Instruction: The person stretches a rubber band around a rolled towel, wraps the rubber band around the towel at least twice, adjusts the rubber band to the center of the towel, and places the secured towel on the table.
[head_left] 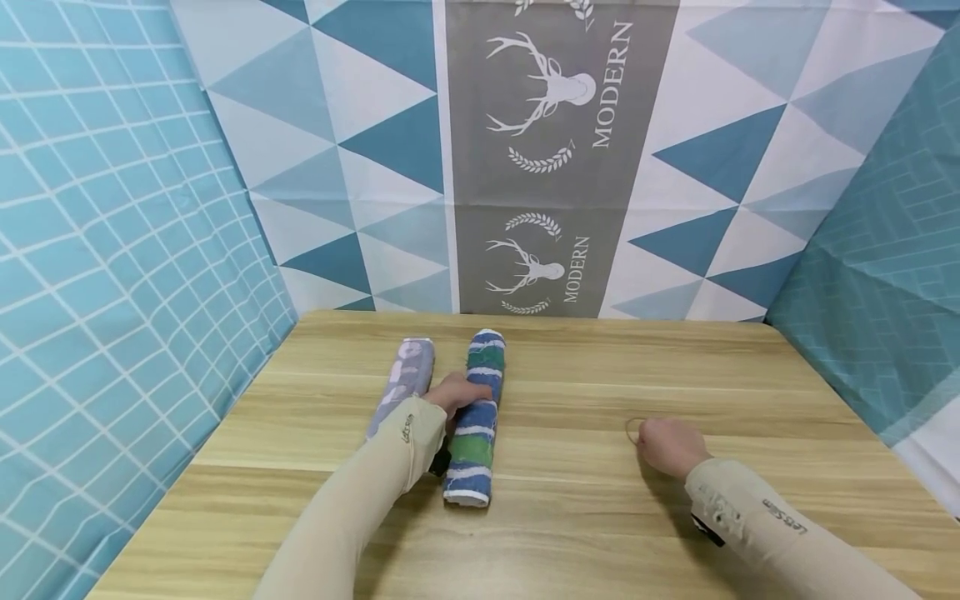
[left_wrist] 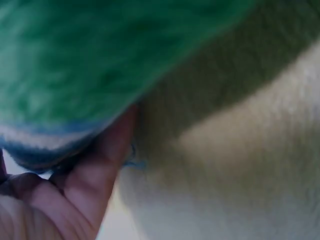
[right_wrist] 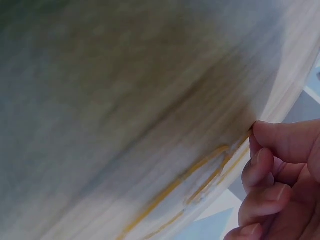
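A rolled towel with blue, green and white stripes lies lengthwise on the wooden table. My left hand grips it around its middle, coming from the left side. Up close in the left wrist view, the towel's green band fills the upper left, and the fingers curl under its edge. To the right, my right hand pinches a thin yellowish rubber band between thumb and forefinger, with the other fingers curled. The band's loop hangs close over the tabletop.
A second rolled towel, grey-purple with pale patterns, lies left of the striped one, partly hidden by my left forearm. The wooden table ends at a patterned backdrop, with a blue tiled-pattern sheet along the left.
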